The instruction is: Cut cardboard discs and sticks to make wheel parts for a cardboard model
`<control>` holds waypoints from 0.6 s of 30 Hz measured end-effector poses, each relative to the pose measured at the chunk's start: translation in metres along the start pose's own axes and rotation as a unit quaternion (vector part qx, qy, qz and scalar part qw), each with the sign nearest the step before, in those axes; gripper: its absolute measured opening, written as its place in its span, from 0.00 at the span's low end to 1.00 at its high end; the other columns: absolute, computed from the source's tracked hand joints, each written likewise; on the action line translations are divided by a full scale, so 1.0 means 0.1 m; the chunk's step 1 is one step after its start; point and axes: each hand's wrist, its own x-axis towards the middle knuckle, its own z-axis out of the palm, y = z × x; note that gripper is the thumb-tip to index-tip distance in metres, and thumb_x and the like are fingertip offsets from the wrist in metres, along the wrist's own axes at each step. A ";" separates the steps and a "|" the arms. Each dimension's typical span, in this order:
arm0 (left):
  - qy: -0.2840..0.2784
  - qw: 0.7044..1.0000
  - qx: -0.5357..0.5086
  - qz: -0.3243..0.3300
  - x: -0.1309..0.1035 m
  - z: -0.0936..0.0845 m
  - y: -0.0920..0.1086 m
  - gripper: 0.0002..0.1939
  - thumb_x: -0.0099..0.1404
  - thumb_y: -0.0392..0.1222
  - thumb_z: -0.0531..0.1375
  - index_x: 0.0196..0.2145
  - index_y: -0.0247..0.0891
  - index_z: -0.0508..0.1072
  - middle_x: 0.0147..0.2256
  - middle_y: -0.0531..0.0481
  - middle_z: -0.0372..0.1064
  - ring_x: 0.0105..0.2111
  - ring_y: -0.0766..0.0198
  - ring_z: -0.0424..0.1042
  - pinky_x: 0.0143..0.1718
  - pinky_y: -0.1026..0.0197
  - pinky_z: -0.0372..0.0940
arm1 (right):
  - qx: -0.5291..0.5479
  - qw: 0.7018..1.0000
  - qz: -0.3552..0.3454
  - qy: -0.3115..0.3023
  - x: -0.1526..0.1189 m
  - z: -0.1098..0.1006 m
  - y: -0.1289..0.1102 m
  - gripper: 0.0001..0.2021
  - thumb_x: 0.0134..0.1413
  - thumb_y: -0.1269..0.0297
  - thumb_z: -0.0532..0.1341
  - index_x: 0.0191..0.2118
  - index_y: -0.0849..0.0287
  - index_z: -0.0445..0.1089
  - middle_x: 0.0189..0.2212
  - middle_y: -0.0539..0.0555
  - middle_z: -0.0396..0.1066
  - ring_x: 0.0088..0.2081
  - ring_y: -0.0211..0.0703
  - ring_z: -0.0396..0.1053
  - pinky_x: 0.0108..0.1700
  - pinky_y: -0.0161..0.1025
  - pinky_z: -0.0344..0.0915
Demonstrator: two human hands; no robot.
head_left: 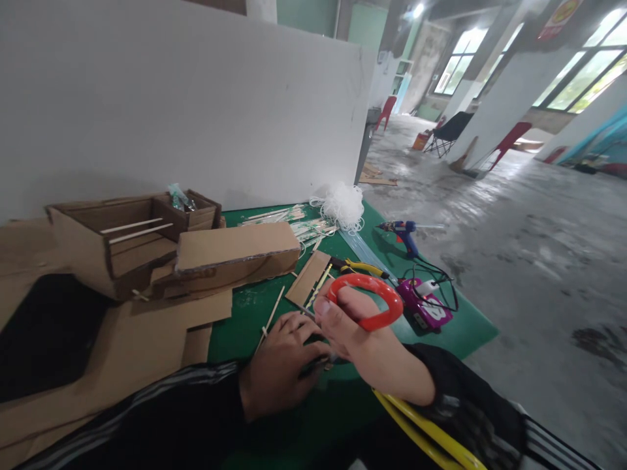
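above the green table (467,329), the right hand (349,329) grips a red handle (366,281), long axis crosswise; left hand (288,356), grip unclear.

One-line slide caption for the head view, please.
Right hand holding a red-handled tool beside the left hand, over a green table with a cardboard box and glue gun.

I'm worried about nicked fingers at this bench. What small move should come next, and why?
Probably ease the left hand back slightly before working the red-handled tool: the right hand grips it very close to the left fingers, and its working end can't be made out clearly between them.
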 end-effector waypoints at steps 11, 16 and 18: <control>-0.009 1.000 -0.010 -0.010 -0.03 -0.02 0.00 0.13 0.63 0.43 0.62 0.47 0.48 0.75 0.51 0.47 0.71 0.54 0.48 0.65 0.59 0.41 0.55 | 0.015 1.000 0.008 0.002 0.01 0.00 0.02 0.20 0.61 0.45 0.61 0.29 0.56 0.61 0.19 0.41 0.51 0.18 0.29 0.44 0.17 0.33 0.42; -0.002 1.000 -0.006 -0.003 -0.02 -0.01 -0.01 0.10 0.65 0.42 0.60 0.44 0.49 0.76 0.50 0.48 0.72 0.54 0.49 0.64 0.58 0.43 0.55 | -0.004 1.000 -0.002 0.004 0.01 0.01 -0.01 0.20 0.62 0.46 0.61 0.28 0.56 0.61 0.19 0.42 0.52 0.19 0.31 0.46 0.17 0.33 0.43; 0.004 1.000 -0.006 -0.011 -0.01 0.00 -0.02 0.07 0.66 0.43 0.61 0.42 0.47 0.76 0.50 0.48 0.72 0.54 0.48 0.64 0.58 0.44 0.56 | -0.018 1.000 -0.011 0.002 0.01 0.02 -0.03 0.19 0.62 0.46 0.60 0.28 0.56 0.61 0.19 0.42 0.52 0.19 0.31 0.46 0.18 0.33 0.43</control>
